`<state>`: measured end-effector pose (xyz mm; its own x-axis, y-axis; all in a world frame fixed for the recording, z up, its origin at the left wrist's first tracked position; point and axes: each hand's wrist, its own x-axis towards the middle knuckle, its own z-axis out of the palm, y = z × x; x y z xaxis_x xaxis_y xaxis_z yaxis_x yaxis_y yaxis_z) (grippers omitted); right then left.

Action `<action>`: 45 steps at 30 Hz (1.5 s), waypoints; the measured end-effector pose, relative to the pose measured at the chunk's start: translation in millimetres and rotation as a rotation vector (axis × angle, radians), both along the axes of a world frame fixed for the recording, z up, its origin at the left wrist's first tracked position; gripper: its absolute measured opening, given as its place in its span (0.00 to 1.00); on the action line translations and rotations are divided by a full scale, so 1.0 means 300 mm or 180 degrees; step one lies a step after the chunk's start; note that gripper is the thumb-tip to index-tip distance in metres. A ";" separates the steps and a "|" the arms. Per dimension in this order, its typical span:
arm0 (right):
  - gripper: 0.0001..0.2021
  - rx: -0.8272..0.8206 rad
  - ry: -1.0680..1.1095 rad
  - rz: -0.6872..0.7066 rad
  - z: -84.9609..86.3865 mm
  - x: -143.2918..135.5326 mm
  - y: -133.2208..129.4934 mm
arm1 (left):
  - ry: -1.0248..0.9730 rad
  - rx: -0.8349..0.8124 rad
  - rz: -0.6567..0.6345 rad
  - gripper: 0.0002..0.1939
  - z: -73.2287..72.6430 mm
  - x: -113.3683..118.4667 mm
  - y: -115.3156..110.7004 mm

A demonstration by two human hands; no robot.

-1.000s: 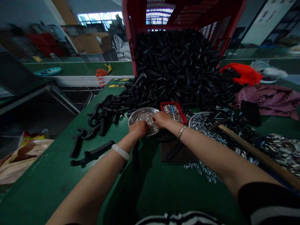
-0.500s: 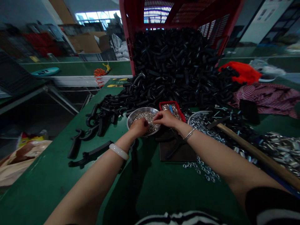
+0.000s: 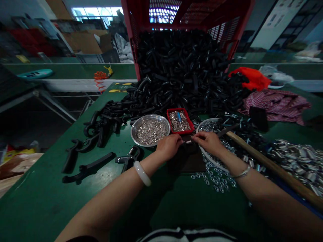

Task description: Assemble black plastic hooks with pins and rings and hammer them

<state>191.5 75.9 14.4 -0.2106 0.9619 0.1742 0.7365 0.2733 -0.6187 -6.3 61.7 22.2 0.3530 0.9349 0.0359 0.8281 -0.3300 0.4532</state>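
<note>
Item 1. Ridged metal piece (image 3: 188, 142), screw or spring, too small to tell; lies crosswise between the two hands, above a dark board (image 3: 186, 164) on the green worktop (image 3: 161, 205).

Item 2. Hazards, as judged. A loose pinch could let so small a piece slip; if it dropped among the loose metal rings (image 3: 218, 181), finding it would be slow. The right forearm passes close to the white round-rimmed container (image 3: 211, 161); a careless elbow or wrist could tip or drag its contents. The steel bowl (image 3: 133, 131) of small metal pieces stands just beside the left hand, and a knock could spill it. The hammer (image 3: 267, 159) lies near the right forearm, where a snag might shift it.

Item 3. Left grip, left hand (image 3: 169, 147): fingers curled inward, tips at the left end of the ridged piece; whether clamped on it or merely touching, cannot tell.

Item 4. Right grip, right hand (image 3: 209, 144): thumb and forefinger drawn together just beyond the piece's right end; anything pinched there is too small to make out.

Item 5. Red tray (image 3: 193, 127) of metal pins, beyond the hands.
</note>
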 end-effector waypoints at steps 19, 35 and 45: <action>0.09 0.0389 -0.0306 0.0123 -0.082 0.020 -0.004 | 0.0189 0.0507 -0.0082 0.09 -0.071 0.026 -0.018; 0.11 0.0771 -0.1502 0.0307 -0.088 0.008 -0.022 | 0.0284 0.0587 -0.0004 0.09 -0.079 0.028 -0.017; 0.11 0.0851 -0.1553 0.0223 -0.089 0.004 -0.021 | 0.0208 0.0635 -0.0022 0.09 -0.087 0.027 -0.016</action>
<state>192.6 69.5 -12.3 -0.3897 0.8785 0.2765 0.8945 0.4324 -0.1132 1.9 56.9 -3.8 0.3672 0.9091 0.1970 0.8509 -0.4138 0.3235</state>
